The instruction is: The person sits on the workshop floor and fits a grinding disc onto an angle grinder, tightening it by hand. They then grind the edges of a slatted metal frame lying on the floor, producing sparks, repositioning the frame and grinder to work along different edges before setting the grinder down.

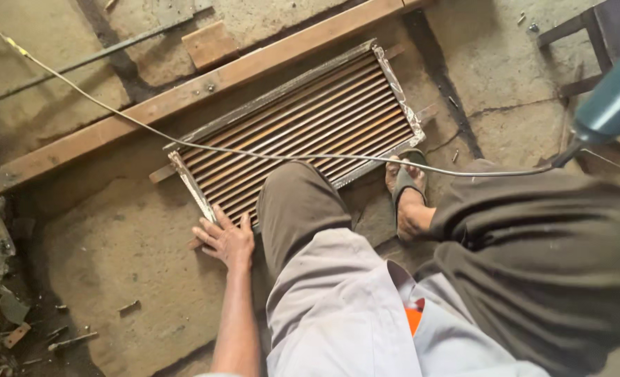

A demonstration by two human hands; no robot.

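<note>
Head view, looking down: nearest the camera are the person's grey shirt front and dark brown trousers, both knees bent in a squat. The left hand [226, 241] lies flat and open, fingers spread, on the near left corner of a rectangular rusty metal grille of parallel slats in a pale steel frame [303, 129], gripping nothing. The grille lies flat on the dusty concrete floor [114, 237], just in front of the knees. A sandalled foot [406, 195] is planted at the grille's near right edge. The right hand is out of view, so its state cannot be told; at the upper right edge a teal power tool body [613, 101] shows, and its thin pale cable [254, 151] runs from there leftwards across the grille and off toward the far left. Beyond the grille a long brown wooden beam [205, 87] lies slantwise, touching its far side, with a small flat wooden block [211, 43] just past it. Metal scraps [65, 341] litter the floor at lower left.
</note>
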